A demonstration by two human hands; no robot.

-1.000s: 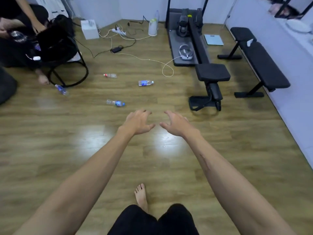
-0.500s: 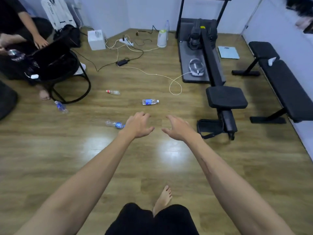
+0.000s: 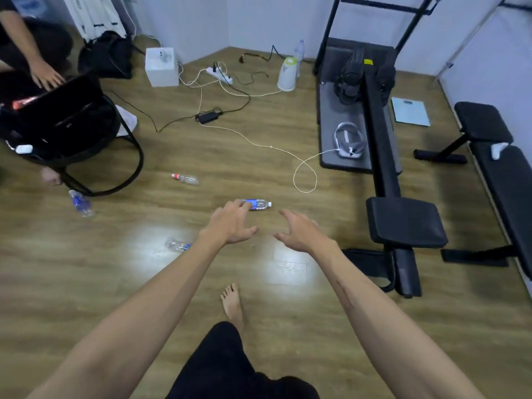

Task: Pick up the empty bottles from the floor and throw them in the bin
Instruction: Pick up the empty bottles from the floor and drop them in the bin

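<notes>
Several empty plastic bottles lie on the wooden floor. A blue-labelled bottle (image 3: 259,204) lies just beyond the fingertips of my left hand (image 3: 230,224), which partly covers it in the view. A crushed bottle (image 3: 176,245) lies left of my left forearm. A red-capped bottle (image 3: 185,178) lies further off, and another blue-labelled bottle (image 3: 81,203) sits at the left by a black frame. My right hand (image 3: 298,230) is stretched forward beside the left. Both hands hold nothing, their fingers spread and relaxed. I see no bin.
A person sits at the left with a laptop on a black round-framed chair (image 3: 95,156). A white cable (image 3: 305,175), a power strip (image 3: 220,76) and a kettle (image 3: 287,74) lie ahead. A black weight bench (image 3: 403,223) and a second bench (image 3: 501,174) stand on the right.
I have stepped forward, so the bottles lie nearer. Both hands have stayed stretched out and empty, and the left now reaches the near blue-labelled bottle in the view.
</notes>
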